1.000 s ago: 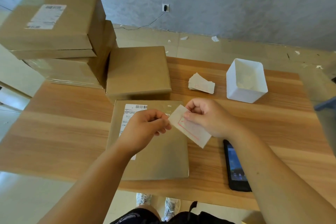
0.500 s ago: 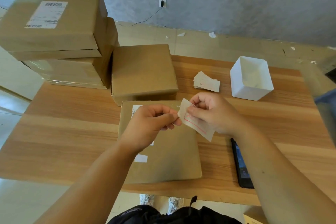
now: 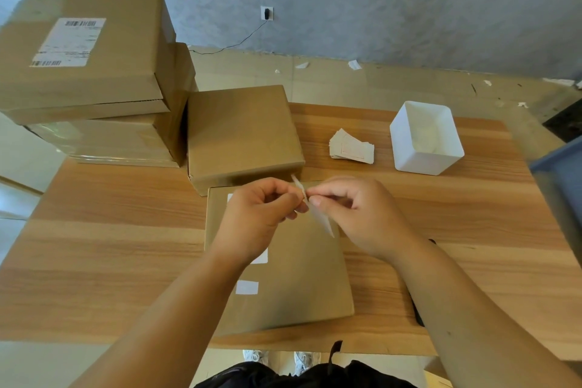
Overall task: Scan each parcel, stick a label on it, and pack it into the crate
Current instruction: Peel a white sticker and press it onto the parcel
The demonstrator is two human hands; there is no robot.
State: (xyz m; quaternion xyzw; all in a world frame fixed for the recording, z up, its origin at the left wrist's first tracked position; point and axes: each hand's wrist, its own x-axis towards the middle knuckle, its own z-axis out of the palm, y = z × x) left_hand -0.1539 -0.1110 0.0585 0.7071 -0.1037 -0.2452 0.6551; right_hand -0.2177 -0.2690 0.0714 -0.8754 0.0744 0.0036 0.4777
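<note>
A flat brown parcel [image 3: 293, 280] lies on the wooden table [image 3: 110, 249] in front of me, with a white shipping label partly under my left wrist. Above it, my left hand [image 3: 261, 214] and my right hand [image 3: 356, 211] both pinch one small white label [image 3: 321, 217], which I see almost edge-on between the fingertips. A stack of more labels [image 3: 351, 146] lies further back. Another brown parcel [image 3: 242, 132] sits just behind the flat one. A pile of larger parcels [image 3: 91, 82] stands at the back left.
A white open bin [image 3: 425, 138] stands at the back right of the table. A dark phone [image 3: 417, 315] lies right of the flat parcel, mostly hidden by my right forearm. A blue crate edge [image 3: 560, 164] shows at the far right. Paper scraps litter the floor behind.
The label has turned from face-up to nearly edge-on between both hands. My hands have drawn closer together over the parcel's top edge, and the view has shifted so the phone is hidden.
</note>
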